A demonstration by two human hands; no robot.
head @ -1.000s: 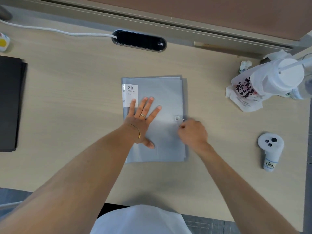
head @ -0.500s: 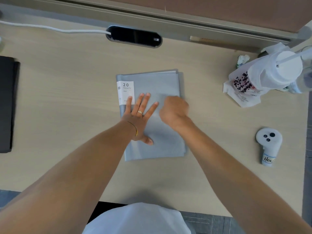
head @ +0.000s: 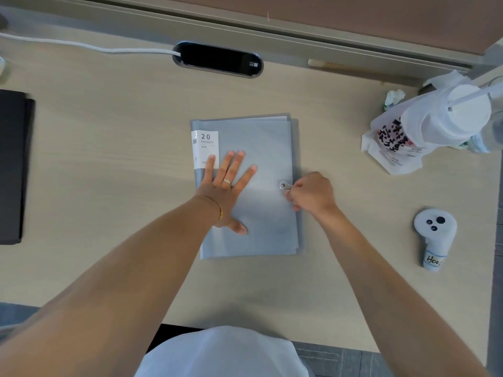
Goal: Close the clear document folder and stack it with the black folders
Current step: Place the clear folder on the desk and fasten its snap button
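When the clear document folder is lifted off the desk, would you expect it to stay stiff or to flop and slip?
The clear document folder looks like thin plastic, so it will probably bend if lifted by one edge. Its inner sheets show past the right edge, so they may splay unless the closure at the button holds. The smooth cover may slide on the desk.

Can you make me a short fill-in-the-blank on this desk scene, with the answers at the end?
1. The left hand lies ____ on the clear document folder.
2. The right hand pinches the string beside the round ____.
3. The folder's white label reads "20 ____".
4. The black folders lie at the desk's ____ edge.

Answers: flat; button; POCKETS; left
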